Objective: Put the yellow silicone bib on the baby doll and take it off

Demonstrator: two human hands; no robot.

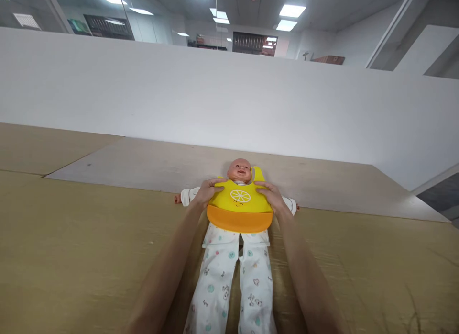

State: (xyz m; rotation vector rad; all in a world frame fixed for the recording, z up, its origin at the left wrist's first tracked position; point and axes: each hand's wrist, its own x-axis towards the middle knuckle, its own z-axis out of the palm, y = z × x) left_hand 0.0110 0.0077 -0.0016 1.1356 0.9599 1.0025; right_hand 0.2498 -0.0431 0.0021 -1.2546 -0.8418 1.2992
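A baby doll (239,170) lies on its back with its arms spread and its head towards the wall. It wears white patterned pyjamas (218,276). Over its chest lies a yellow bib (224,200) with a lemon-slice print and an orange catch pocket (239,220). My left hand (208,190) pinches the bib's upper left edge between thumb and fingers. At the upper right edge, my right hand (271,194) grips it the same way. One yellow neck strap (258,173) stands up beside the doll's head, on the right.
A brown floor-like surface (89,248) spreads around the doll, with a greyer panel (143,159) behind its head. Beyond that rises a low white wall (215,99), topped by glass panes. A dark opening (439,195) shows at the far right.
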